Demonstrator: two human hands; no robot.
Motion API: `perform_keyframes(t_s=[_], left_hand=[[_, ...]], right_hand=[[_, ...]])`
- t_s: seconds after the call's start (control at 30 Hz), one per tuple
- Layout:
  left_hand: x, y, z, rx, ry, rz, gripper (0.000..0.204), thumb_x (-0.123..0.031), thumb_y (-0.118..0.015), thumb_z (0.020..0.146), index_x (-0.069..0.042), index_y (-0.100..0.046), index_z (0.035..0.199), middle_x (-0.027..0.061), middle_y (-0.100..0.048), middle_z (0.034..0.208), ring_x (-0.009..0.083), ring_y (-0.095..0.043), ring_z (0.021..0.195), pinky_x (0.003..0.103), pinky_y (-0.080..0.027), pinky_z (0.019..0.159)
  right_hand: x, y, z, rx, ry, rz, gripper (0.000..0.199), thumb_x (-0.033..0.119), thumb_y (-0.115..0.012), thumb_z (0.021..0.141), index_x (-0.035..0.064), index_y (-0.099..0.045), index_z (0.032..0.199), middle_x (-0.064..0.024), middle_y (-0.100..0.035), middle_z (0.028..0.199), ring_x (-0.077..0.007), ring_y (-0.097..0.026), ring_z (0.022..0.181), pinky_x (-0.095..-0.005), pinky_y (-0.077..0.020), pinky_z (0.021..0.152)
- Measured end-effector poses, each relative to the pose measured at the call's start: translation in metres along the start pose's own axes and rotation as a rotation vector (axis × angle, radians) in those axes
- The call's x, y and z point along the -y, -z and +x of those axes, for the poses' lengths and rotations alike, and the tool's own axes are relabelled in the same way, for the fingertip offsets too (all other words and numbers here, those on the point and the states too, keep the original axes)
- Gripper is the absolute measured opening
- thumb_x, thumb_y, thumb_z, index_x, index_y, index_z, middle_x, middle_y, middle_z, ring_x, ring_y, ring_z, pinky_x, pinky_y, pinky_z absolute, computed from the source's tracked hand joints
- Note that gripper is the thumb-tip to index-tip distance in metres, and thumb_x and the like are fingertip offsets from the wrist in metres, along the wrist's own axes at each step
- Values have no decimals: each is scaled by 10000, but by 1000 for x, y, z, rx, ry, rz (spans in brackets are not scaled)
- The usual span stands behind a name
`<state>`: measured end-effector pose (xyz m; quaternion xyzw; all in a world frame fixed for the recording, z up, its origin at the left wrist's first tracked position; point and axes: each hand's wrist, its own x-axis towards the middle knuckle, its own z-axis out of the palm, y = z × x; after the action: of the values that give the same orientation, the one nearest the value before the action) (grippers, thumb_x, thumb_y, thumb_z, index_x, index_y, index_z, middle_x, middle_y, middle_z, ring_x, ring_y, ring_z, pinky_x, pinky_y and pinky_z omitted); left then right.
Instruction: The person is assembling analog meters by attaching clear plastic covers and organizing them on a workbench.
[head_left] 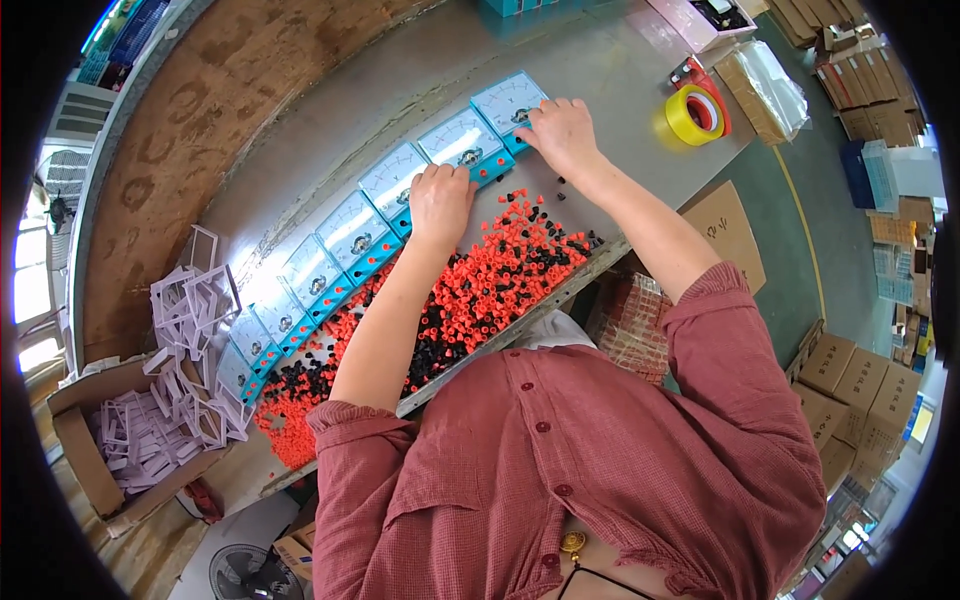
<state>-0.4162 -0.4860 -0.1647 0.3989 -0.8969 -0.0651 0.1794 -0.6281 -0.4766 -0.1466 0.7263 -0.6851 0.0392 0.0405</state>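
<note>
A slanting row of blue panel meters with clear faces lies edge to edge across the metal bench. My left hand point(442, 204) is closed over the lower edge of a meter point(391, 179) in the middle of the row; whatever its fingertips hold is hidden. At the far right end, my right hand point(564, 137) grips the lower right corner of the last meter point(508, 100), thumb against its blue front. Red and black caps sit along the fronts of several meters. Below the row spreads a heap of loose red and black plastic caps point(500, 285).
White plastic frames point(190, 310) spill from a cardboard box point(85, 460) at the left. A yellow tape roll point(692, 116) stands beside a red tape dispenser point(716, 95) at the right. A wooden board point(200, 120) borders the bench's far side. Cartons point(860, 400) stack on the floor.
</note>
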Motion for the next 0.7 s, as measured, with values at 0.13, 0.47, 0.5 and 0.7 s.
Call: perform_keyframes(t_s=[0.13, 0.47, 0.5, 0.7], left_hand=[[3, -11, -1, -32, -44, -60, 67, -76, -603, 688, -57, -559, 735, 88, -575, 750, 268, -552, 790, 377, -446, 715], [13, 1, 20, -73, -5, -178, 260, -196, -609, 780, -98, -587, 1020, 94, -581, 987, 299, -525, 959, 415, -419, 817], [21, 2, 24, -102, 0, -133, 318, -225, -601, 807, -127, -581, 1109, 105, -560, 1117, 310, -499, 1040, 432, -395, 885], [75, 7, 18, 164, -65, 80, 449, -364, -503, 877, -272, -438, 1312, 72, -360, 1386, 295, -354, 1235, 446, -281, 1012]], right_hand=[[13, -12, 0, -146, 136, 57, 169, 231, -614, 772, 66, -646, 763, -73, -619, 817, -224, -587, 812, -356, -430, 717], [20, -1, -3, -118, 43, 64, 138, 183, -606, 709, 57, -631, 760, -74, -600, 819, -222, -576, 817, -390, -450, 708], [24, -1, -6, -114, 43, 59, 138, 183, -606, 709, 57, -631, 760, -74, -600, 819, -222, -576, 817, -390, -450, 708], [52, -7, -15, -131, 356, 190, 74, 81, -542, 719, 64, -596, 766, -70, -575, 835, -237, -557, 856, -351, -453, 732]])
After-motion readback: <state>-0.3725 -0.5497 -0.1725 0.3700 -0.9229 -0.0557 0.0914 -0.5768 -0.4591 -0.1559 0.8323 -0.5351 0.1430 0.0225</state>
